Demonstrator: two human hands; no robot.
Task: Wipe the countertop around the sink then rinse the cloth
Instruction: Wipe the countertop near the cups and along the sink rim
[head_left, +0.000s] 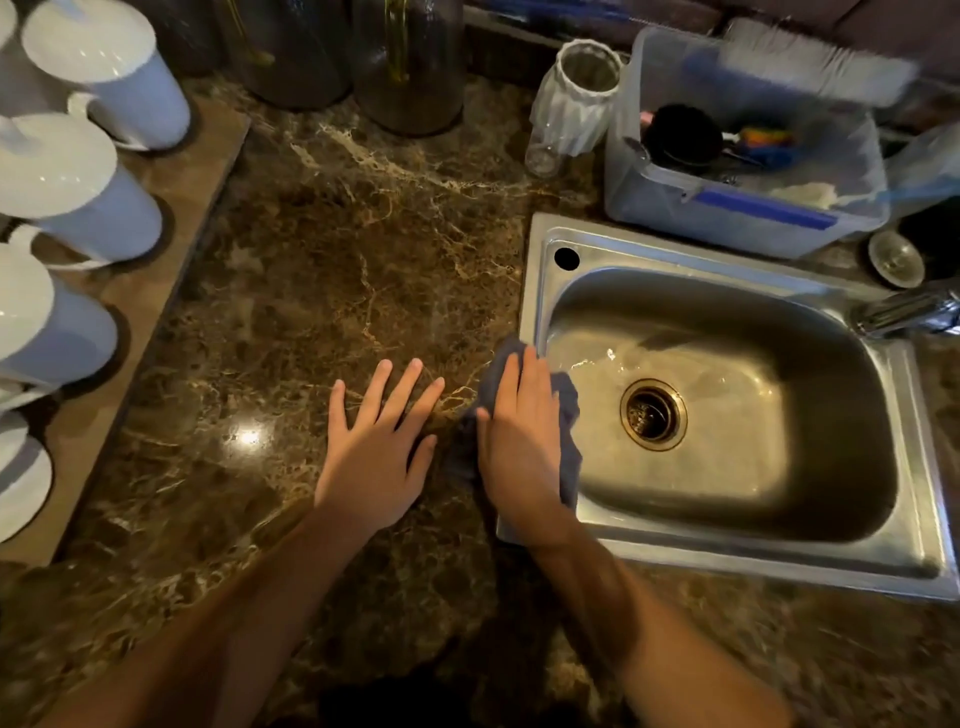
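Note:
A dark brown marble countertop (322, 270) holds a steel sink (540, 291) on the right. A grey-blue cloth (569, 415) lies over the sink's left rim and hangs partly into the basin. My right hand (517, 441) presses flat on the cloth with straight fingers. My left hand (379, 441) rests flat on the bare countertop just left of the cloth, fingers spread. The basin looks wet around the brass drain (653, 414). A chrome tap (904, 309) reaches in from the right edge.
Several white lidded mugs (78, 187) stand on a ledge at the left. Dark glass jars (405, 67) line the back. A clear jar (576, 98) and a plastic bin (727, 218) with a brush and utensils sit behind the sink.

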